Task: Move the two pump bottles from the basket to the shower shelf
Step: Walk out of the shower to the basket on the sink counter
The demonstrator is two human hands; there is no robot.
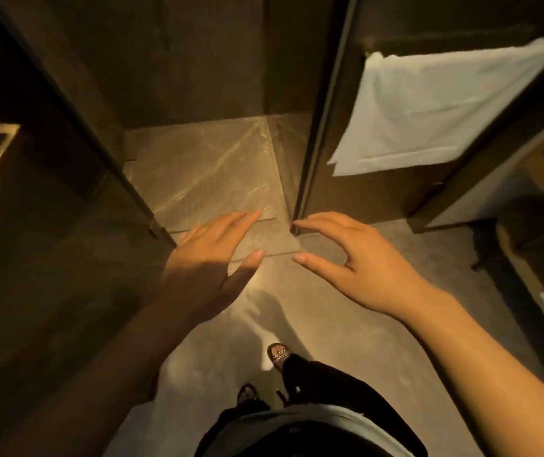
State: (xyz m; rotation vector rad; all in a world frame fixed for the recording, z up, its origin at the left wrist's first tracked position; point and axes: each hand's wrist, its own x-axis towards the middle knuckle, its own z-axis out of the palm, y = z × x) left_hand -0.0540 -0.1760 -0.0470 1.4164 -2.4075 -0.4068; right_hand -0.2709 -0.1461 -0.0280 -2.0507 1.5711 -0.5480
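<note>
My left hand [209,258] and my right hand [353,258] are both stretched out in front of me, palms down, fingers spread, holding nothing. They hover above the threshold of the shower stall [204,173], whose marble floor lies just beyond my fingertips. No pump bottle, basket or shower shelf shows in the head view.
A glass shower panel [66,133] stands on the left and a dark door frame [316,133] on the right of the opening. A white towel [435,107] hangs on a rail at the right. My feet in sandals [277,354] stand on the grey floor. A low cabinet [528,252] is at the far right.
</note>
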